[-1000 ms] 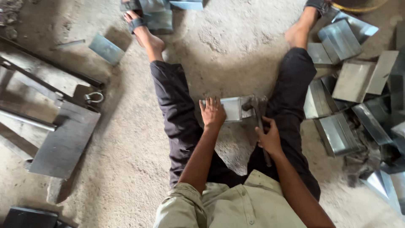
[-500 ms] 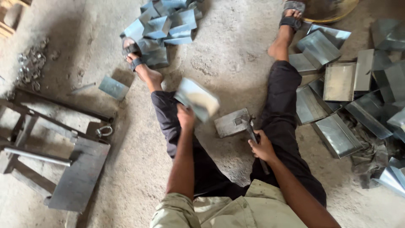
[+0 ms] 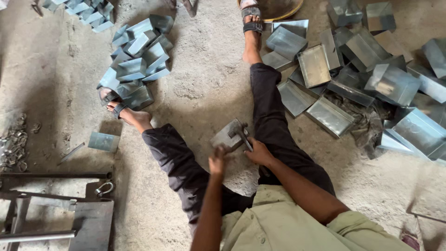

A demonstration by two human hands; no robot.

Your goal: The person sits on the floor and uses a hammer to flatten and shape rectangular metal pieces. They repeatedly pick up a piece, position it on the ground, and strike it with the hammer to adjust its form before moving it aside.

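The right hand point(image 3: 259, 152) grips a hammer point(image 3: 241, 135) over a steel block point(image 3: 226, 135) on the floor; the left hand point(image 3: 218, 160), fingers loosely curled and empty, hovers just near of it.

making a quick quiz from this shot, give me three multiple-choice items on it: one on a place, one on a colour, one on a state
1. Where does the hammer lie?
A. between the legs
B. on the far pile
C. on the frame

2. What colour are the trousers?
A. white
B. black
C. red

3. What is the right hand doing?
A. resting flat on the floor
B. gripping the hammer handle
C. holding a sandal

Answers: 1 A, it sits on the metal block between the legs. 2 B, both legs are in black cloth. 3 B, the fingers wrap the handle, while the left hand is beside the block.
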